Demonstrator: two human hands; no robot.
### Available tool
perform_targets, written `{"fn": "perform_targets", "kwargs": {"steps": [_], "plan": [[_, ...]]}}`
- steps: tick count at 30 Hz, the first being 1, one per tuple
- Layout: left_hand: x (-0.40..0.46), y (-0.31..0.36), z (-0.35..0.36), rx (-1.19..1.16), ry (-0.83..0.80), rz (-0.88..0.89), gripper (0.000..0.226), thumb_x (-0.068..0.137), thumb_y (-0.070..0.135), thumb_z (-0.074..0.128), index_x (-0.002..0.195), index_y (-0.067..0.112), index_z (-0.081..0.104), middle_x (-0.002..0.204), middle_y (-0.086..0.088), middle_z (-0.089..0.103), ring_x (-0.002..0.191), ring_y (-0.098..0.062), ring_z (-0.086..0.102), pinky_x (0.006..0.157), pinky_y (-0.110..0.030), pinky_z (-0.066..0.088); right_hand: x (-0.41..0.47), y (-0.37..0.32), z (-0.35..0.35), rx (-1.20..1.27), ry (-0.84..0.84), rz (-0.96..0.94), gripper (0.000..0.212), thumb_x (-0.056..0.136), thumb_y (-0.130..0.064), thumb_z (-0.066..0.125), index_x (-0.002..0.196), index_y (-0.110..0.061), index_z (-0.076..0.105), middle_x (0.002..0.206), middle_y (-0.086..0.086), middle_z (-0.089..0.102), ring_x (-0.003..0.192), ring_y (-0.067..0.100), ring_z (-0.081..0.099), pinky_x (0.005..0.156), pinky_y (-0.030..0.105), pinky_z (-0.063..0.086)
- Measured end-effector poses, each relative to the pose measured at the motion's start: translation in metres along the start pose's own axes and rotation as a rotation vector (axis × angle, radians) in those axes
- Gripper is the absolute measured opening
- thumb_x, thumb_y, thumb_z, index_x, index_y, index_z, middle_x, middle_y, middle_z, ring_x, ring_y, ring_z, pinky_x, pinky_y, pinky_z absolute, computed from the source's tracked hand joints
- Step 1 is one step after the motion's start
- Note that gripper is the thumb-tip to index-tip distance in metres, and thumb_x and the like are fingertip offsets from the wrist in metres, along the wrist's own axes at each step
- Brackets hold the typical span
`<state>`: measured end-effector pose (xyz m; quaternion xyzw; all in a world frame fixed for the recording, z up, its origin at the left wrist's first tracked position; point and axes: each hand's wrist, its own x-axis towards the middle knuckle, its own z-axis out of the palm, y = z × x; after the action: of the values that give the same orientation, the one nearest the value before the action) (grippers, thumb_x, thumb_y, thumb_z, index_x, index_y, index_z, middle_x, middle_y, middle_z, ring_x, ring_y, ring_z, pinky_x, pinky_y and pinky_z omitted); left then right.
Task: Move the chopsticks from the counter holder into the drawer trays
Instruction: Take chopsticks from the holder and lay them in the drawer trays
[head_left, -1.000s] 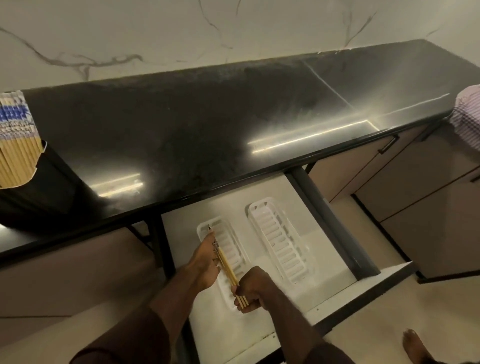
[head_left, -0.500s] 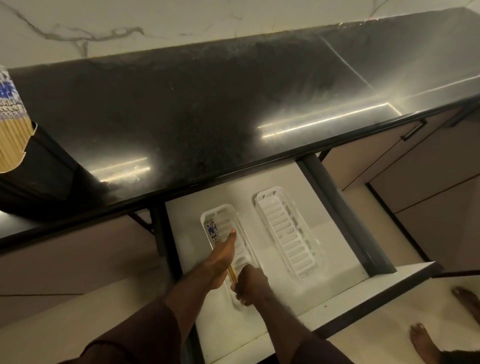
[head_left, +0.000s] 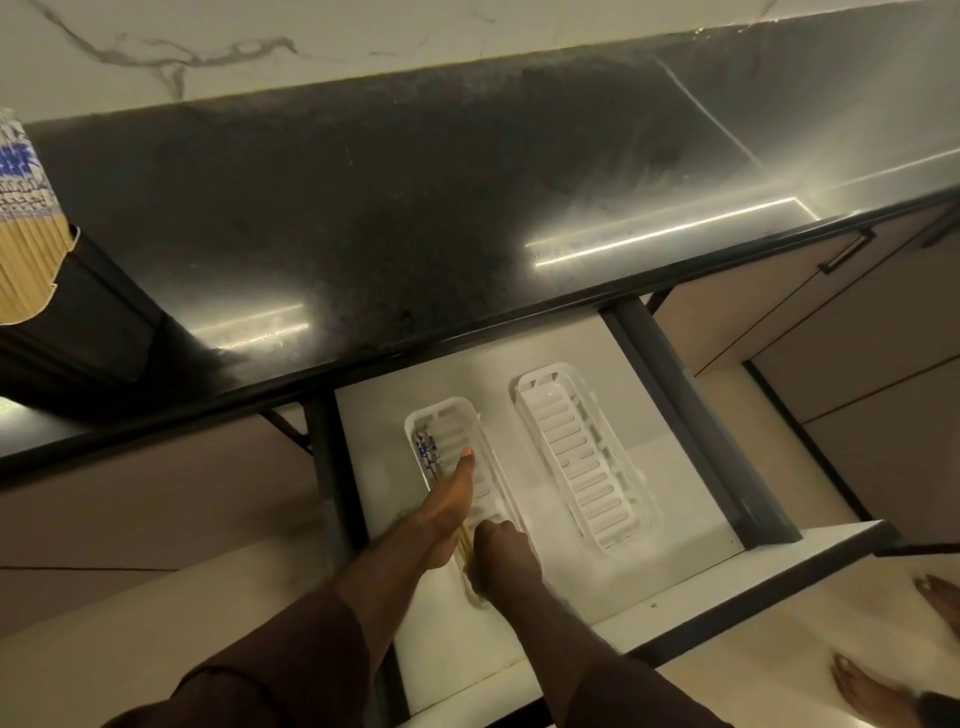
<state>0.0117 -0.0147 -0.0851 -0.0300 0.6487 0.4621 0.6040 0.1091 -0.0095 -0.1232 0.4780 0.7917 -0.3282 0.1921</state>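
A few wooden chopsticks (head_left: 427, 450) with blue-and-white patterned tops lie lengthwise in the left white slotted tray (head_left: 441, 410) inside the open drawer (head_left: 675, 566). My left hand (head_left: 449, 506) lies over them with its fingers stretched along the tray. My right hand (head_left: 501, 558) is curled at the near end of the chopsticks, where their plain ends show between both hands. The right white tray (head_left: 582, 457) holds nothing. On the counter's far left stands the holder (head_left: 88, 291), dark, with many chopsticks (head_left: 23, 234) in it.
The black glossy counter (head_left: 415, 208) overhangs the back of the drawer. Beige cabinet fronts with a dark handle (head_left: 847, 252) sit to the right. A person's bare feet (head_left: 872, 691) stand on the floor at the lower right.
The chopsticks have gone down flat into the left tray, patterned ends now at the far end. My left hand has stretched forward over them. The camera has tilted down.
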Motion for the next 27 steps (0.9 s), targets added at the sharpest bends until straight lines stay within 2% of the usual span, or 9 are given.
{"fn": "perform_targets", "kwargs": {"steps": [7, 10, 13, 17, 19, 21, 23, 25, 27], "plan": [[-0.01, 0.001, -0.001, -0.05, -0.009, 0.003, 0.049, 0.102, 0.044, 0.035, 0.142, 0.017, 0.045, 0.136, -0.008, 0.058, 0.122, -0.025, 0.056, 0.112, -0.041, 0.039, -0.008, 0.005, -0.003, -0.04, 0.002, -0.077, 0.022, 0.088, -0.009, 0.062, 0.109, -0.006, 0.063, 0.108, 0.014, 0.064, 0.101, 0.031, 0.063, 0.086, 0.031, 0.049], [-0.02, 0.006, -0.005, -0.058, -0.012, 0.018, 0.045, 0.102, 0.044, 0.035, 0.133, 0.016, 0.051, 0.126, -0.005, 0.061, 0.106, -0.02, 0.061, 0.095, -0.034, 0.046, -0.01, 0.003, -0.009, -0.016, -0.002, -0.062, 0.019, 0.087, -0.007, 0.061, 0.106, -0.006, 0.064, 0.094, 0.007, 0.06, 0.1, 0.028, 0.063, 0.079, 0.027, 0.048], [-0.032, 0.016, -0.013, -0.062, -0.009, 0.067, 0.04, 0.102, 0.045, 0.033, 0.12, 0.018, 0.057, 0.115, -0.002, 0.065, 0.097, -0.016, 0.064, 0.084, -0.029, 0.05, -0.01, -0.003, -0.026, 0.013, 0.025, -0.055, 0.018, 0.086, -0.007, 0.06, 0.104, -0.01, 0.063, 0.107, 0.008, 0.062, 0.099, 0.025, 0.063, 0.077, 0.029, 0.051], [-0.057, 0.038, -0.031, -0.006, 0.045, 0.163, 0.032, 0.101, 0.044, 0.04, 0.091, 0.025, 0.063, 0.088, 0.008, 0.068, 0.074, -0.002, 0.068, 0.055, -0.016, 0.05, -0.009, -0.02, -0.067, -0.063, 0.108, -0.157, 0.026, 0.085, -0.021, 0.066, 0.109, -0.013, 0.063, 0.116, 0.007, 0.064, 0.107, 0.027, 0.061, 0.086, 0.033, 0.05], [-0.073, 0.054, -0.041, 0.03, 0.099, 0.245, 0.029, 0.099, 0.041, 0.047, 0.087, 0.021, 0.066, 0.087, 0.004, 0.069, 0.077, -0.007, 0.066, 0.06, -0.017, 0.049, -0.012, -0.039, -0.094, -0.071, 0.169, -0.228, 0.029, 0.085, -0.028, 0.067, 0.11, -0.013, 0.064, 0.116, 0.008, 0.066, 0.106, 0.028, 0.061, 0.087, 0.033, 0.049], [-0.087, 0.073, -0.054, 0.033, 0.19, 0.336, 0.029, 0.096, 0.036, 0.055, 0.089, 0.012, 0.07, 0.092, -0.007, 0.07, 0.088, -0.019, 0.065, 0.077, -0.027, 0.05, -0.016, -0.063, -0.121, -0.04, 0.238, -0.304, 0.03, 0.084, -0.03, 0.067, 0.11, -0.014, 0.066, 0.114, 0.007, 0.068, 0.103, 0.026, 0.063, 0.085, 0.031, 0.048], [-0.108, 0.094, -0.07, -0.013, 0.272, 0.432, 0.023, 0.094, 0.029, 0.06, 0.087, 0.011, 0.071, 0.096, -0.014, 0.072, 0.092, -0.025, 0.065, 0.086, -0.035, 0.05, -0.025, -0.094, -0.146, 0.007, 0.288, -0.375, 0.031, 0.082, -0.033, 0.071, 0.108, -0.017, 0.069, 0.11, 0.005, 0.07, 0.098, 0.022, 0.064, 0.077, 0.026, 0.045], [-0.13, 0.116, -0.085, -0.04, 0.314, 0.522, 0.017, 0.094, 0.023, 0.06, 0.084, 0.013, 0.071, 0.095, -0.013, 0.073, 0.088, -0.02, 0.067, 0.08, -0.029, 0.052, -0.036, -0.126, -0.168, 0.064, 0.309, -0.437, 0.025, 0.079, -0.036, 0.075, 0.098, -0.022, 0.07, 0.101, 0.002, 0.071, 0.092, 0.021, 0.065, 0.074, 0.026, 0.046], [-0.155, 0.137, -0.101, -0.066, 0.362, 0.603, 0.016, 0.094, 0.019, 0.06, 0.092, 0.007, 0.071, 0.093, -0.012, 0.072, 0.084, -0.017, 0.066, 0.076, -0.027, 0.052, -0.05, -0.158, -0.187, 0.107, 0.331, -0.515, 0.016, 0.077, -0.037, 0.077, 0.082, -0.027, 0.066, 0.086, -0.003, 0.069, 0.081, 0.016, 0.064, 0.068, 0.026, 0.048]]}}
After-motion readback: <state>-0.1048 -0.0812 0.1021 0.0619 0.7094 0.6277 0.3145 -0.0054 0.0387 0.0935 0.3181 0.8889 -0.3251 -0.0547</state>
